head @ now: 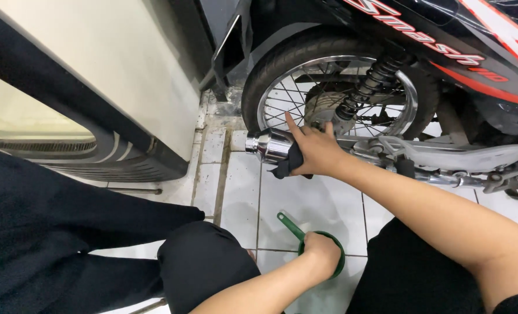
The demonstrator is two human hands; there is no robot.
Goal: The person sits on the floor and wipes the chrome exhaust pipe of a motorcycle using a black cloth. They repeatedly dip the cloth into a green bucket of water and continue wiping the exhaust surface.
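My right hand (pixel 316 150) presses a dark cloth (pixel 290 164) against the chrome exhaust pipe (pixel 269 145) of a black and red motorcycle (pixel 445 52), with the index finger stretched toward the spoked rear wheel (pixel 282 75). My left hand (pixel 321 252) rests inside a green round dipper with a handle (pixel 291 225) that sits on the white tiled floor (pixel 311 200) between my knees. The dipper's inside is hidden by the hand.
A cream and black panel of another vehicle (pixel 113 70) fills the left side. My dark-trousered knees (pixel 203 261) frame the bottom. The rear shock spring (pixel 368 81) and a grey swing arm (pixel 456 157) stand right of the wheel. Dirty grout lines run near the tyre.
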